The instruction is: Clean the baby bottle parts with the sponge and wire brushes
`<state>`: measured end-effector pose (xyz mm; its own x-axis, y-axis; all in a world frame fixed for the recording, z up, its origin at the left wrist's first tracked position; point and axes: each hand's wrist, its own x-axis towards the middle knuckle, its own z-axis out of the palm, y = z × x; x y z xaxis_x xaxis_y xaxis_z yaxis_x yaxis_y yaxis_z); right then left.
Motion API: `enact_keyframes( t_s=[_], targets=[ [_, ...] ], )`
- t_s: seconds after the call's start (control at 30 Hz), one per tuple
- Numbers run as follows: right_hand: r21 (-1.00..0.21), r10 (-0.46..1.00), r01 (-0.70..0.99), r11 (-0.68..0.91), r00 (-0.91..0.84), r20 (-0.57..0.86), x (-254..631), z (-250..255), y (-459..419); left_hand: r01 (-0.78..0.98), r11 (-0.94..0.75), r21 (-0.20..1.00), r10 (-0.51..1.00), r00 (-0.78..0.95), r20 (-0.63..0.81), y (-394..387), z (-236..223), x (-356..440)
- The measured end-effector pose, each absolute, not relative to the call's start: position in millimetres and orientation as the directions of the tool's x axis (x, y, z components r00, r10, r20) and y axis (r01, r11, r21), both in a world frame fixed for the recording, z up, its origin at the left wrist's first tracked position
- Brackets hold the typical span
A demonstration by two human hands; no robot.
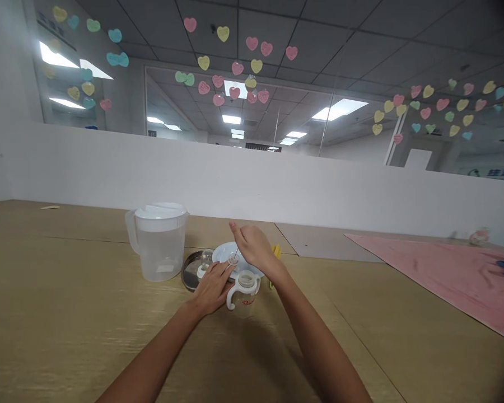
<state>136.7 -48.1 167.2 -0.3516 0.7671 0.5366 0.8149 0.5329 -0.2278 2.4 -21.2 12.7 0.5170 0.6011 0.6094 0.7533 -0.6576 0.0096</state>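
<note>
My left hand is closed at the fingertips on a small whitish ring-shaped piece, held over a pale blue-white dish. Above it, my right hand pinches a thin dark stick whose lower end meets the piece. Whether the stick passes through cannot be made out. A clear feeding bottle with white handles and an open top stands just right of my left hand. Behind that hand lies a round metal tray holding a clear dome-shaped cap and a white ring part.
A lidded translucent pitcher of liquid stands on the tan tabletop, left of the tray. Something yellow shows partly behind my right wrist. A pink cloth covers the right side, with a small jar near the white wall.
</note>
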Motion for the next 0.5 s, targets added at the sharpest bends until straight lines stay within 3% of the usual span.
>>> enact_keyframes(
  t_s=[0.2, 0.5],
  targets=[
    [-0.165, 0.791, 0.833, 0.529, -0.412, 0.453, 129.2, 160.2, -47.6, 0.755, -0.655, 0.028, 0.618, 0.514, 0.595, -22.7, 12.3, 4.6],
    [-0.131, 0.771, 0.828, 0.545, -0.434, 0.466, 124.4, 145.3, -32.0, 0.744, -0.665, 0.056, 0.616, 0.506, 0.604, -24.6, 14.4, 5.2]
  ],
)
